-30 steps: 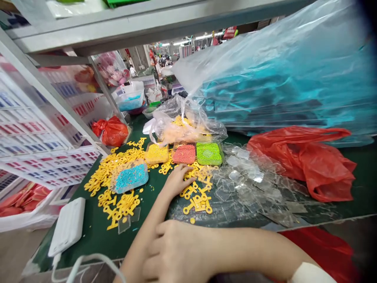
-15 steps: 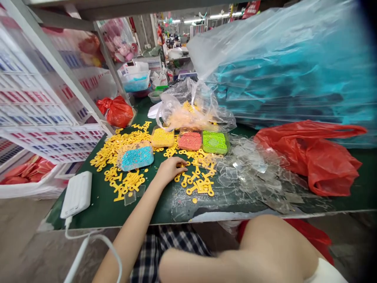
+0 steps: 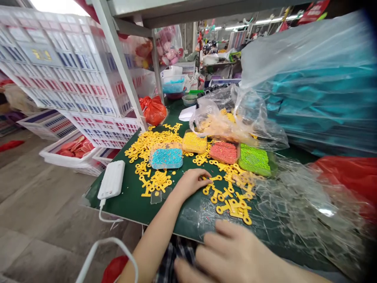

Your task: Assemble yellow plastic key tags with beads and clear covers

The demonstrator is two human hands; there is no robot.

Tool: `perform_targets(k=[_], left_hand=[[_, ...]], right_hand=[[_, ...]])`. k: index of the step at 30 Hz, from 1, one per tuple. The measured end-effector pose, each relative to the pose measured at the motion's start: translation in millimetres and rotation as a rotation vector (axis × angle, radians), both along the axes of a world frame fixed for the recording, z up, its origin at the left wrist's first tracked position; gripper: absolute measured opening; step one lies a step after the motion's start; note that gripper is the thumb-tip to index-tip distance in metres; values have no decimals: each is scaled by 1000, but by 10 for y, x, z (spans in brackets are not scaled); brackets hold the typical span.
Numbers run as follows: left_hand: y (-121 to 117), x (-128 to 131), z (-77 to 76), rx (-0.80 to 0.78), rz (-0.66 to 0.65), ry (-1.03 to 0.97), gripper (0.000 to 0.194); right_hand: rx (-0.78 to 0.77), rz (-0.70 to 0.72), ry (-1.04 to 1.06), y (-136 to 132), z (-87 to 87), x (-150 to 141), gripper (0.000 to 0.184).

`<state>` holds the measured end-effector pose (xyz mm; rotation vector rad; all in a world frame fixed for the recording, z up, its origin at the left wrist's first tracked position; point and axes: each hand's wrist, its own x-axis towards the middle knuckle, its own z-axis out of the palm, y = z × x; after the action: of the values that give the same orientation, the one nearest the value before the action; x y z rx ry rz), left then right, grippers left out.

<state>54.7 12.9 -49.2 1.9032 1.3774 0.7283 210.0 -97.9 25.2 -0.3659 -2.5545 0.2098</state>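
Observation:
My left hand [image 3: 193,184] rests on the green table at the left edge of a small pile of yellow plastic pieces [image 3: 232,206], each with a ring at one end. Its thumb and fingers close on one yellow piece [image 3: 216,178] there. Blurred by motion, my right hand [image 3: 232,251] hovers over the table's front edge with its fingers bent; whether anything is in it I cannot make out. Behind the hands stand clear trays of small beads: a blue tray [image 3: 167,158], a yellow tray [image 3: 194,142], a red tray [image 3: 224,152] and a green tray [image 3: 255,159].
A larger heap of yellow pieces [image 3: 138,147] lies left. Clear plastic squares [image 3: 309,204] spread across the right, beside a red bag [image 3: 347,177]. A white power bank [image 3: 111,179] with a cable lies at the left edge. Stacked crates [image 3: 67,74] and a shelf post [image 3: 120,63] stand left.
The view has swung left. My right hand has come up from below the table edge into sight. My left hand stays by the yellow pieces, its thumb and fingertips closer together.

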Motion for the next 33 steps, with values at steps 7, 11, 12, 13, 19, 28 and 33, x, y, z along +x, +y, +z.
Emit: perform_targets(k=[7,11,12,13,19,28,33], left_hand=[[-34,-13,-17,-39,194,-270,9],[-107,77,-12,-65,52,-244,28],[-124,102,-15,-69,29,-241,33],[-137,123,-19,-76,25,-246,35],[-112,150,-49,-129,172,-333,37],[-61,95,-119,69,276,-250,8],[-90,126,-111,94,279,-362,10]], right_hand=[[258,-293,37,985,-467,-21,35],[284,-322,16,1067,-577,63,40],[291,-321,24,1061,-577,65,41],[299,-320,31,1056,-575,63,42],[235,-393,65,1098,-630,64,40],[-6,-590,62,1152,-771,53,20],[7,-632,62,1176,-831,60,27]])
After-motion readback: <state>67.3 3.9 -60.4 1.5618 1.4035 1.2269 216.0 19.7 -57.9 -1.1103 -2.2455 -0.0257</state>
